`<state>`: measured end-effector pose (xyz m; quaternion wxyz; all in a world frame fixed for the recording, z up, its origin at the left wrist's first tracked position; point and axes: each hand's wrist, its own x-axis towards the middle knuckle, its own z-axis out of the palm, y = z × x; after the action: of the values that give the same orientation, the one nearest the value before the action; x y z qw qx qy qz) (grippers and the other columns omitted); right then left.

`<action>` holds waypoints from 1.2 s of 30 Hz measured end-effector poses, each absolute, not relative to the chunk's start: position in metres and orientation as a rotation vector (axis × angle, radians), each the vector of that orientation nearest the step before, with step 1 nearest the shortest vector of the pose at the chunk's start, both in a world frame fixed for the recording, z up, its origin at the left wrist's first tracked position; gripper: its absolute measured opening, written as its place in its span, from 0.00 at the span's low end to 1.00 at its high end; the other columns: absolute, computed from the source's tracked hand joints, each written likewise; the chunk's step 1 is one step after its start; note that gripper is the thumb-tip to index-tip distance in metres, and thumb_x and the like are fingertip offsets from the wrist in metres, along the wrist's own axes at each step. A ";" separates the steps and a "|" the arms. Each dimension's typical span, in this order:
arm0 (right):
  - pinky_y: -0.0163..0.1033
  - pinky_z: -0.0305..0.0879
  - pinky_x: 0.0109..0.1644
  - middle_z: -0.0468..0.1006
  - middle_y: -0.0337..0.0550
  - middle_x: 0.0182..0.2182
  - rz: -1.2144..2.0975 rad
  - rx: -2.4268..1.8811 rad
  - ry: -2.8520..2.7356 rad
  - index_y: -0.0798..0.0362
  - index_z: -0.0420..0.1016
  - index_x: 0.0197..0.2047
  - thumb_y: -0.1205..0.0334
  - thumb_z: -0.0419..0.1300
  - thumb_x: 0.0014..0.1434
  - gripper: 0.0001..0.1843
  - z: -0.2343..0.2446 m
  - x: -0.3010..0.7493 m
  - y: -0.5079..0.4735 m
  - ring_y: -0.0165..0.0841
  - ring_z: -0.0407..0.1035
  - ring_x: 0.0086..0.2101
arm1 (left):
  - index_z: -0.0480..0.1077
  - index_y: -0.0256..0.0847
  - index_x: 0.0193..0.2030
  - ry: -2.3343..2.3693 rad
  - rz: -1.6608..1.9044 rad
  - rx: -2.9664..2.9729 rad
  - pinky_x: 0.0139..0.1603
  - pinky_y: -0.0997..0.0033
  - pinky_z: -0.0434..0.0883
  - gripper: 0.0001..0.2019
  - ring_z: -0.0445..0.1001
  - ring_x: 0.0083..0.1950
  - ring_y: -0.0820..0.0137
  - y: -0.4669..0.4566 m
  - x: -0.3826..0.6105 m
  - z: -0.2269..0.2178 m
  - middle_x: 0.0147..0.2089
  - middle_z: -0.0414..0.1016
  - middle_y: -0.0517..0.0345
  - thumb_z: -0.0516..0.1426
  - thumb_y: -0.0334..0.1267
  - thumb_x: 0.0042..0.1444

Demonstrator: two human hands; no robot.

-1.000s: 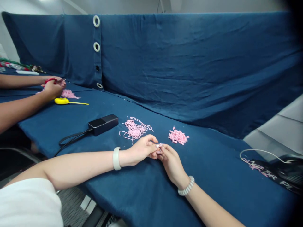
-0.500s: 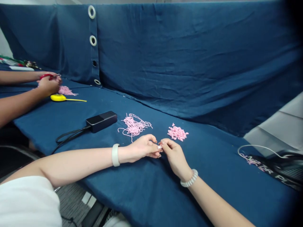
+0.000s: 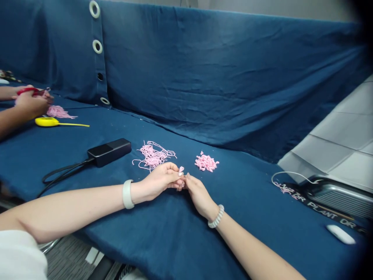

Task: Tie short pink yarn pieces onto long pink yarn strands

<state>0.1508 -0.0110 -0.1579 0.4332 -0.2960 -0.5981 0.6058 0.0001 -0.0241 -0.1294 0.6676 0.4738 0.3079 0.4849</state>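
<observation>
I have the left hand just on the near side of the tangle of pink yarn strands, thumb and forefinger pinching a small pink yarn loop, which sticks up from the fingertips to the near right of that tangle. The right hand meets it there, fingertips up against the left's; from here I cannot tell whether they grip the yarn or only touch.

To the right of the tangle I see a heap of short pink yarn pieces. To its left lies a black box with a cable; farther left are a yellow tape measure and a co-worker's hands holding red-handled scissors beside a pink yarn bundle. Well to the right of the tangle, a black lettered strap lies near a white rounded object.
</observation>
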 end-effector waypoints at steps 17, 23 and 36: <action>0.37 0.57 0.34 0.66 0.37 0.18 1.429 -0.848 -1.376 0.54 0.65 0.20 0.44 0.57 0.54 0.23 -0.162 0.150 -0.006 0.28 0.60 0.23 | 0.60 0.38 0.31 0.771 1.164 1.048 0.29 0.78 0.66 0.14 0.68 0.24 0.80 -0.021 -0.003 -0.130 0.27 0.73 0.61 0.64 0.37 0.46; 0.37 0.58 0.34 0.66 0.36 0.20 1.343 -0.875 -1.342 0.54 0.64 0.22 0.43 0.57 0.54 0.22 -0.168 0.151 -0.005 0.28 0.59 0.25 | 0.65 0.35 0.28 0.848 1.161 1.062 0.30 0.77 0.67 0.14 0.68 0.24 0.80 -0.019 -0.001 -0.130 0.26 0.72 0.61 0.66 0.38 0.43; 0.36 0.57 0.33 0.67 0.38 0.24 0.730 -0.981 -1.673 0.53 0.65 0.25 0.59 0.54 0.59 0.12 -0.154 0.155 -0.021 0.30 0.61 0.27 | 0.74 0.35 0.29 0.966 0.783 1.115 0.31 0.77 0.70 0.11 0.69 0.25 0.79 -0.021 -0.004 -0.130 0.25 0.70 0.61 0.66 0.40 0.43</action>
<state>0.1546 -0.0207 -0.1544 0.5096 -0.4072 -0.6947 0.3031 -0.0035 -0.0209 -0.1297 0.6712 0.4950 0.4286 0.3474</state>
